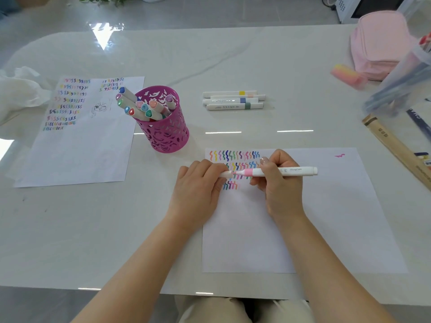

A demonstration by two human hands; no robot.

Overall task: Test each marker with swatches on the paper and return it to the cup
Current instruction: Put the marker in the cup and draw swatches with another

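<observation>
- The pink marker (268,171) lies level across the paper (326,206), long axis left to right; the right hand (281,183) grips its barrel, the left hand (198,183) pinches the cap (225,174) at the tip end
- The cup (164,127) stands up and to the left, beyond the paper; the left hand is nearer it, so I judge the return runs that way

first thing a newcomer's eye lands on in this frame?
Probably the magenta cut-out cup packed with markers, left of centre on the white table. Next, the two hands at centre: the left hand and right hand hold a pink-banded marker over the near paper, above rows of coloured squiggle swatches.
</observation>
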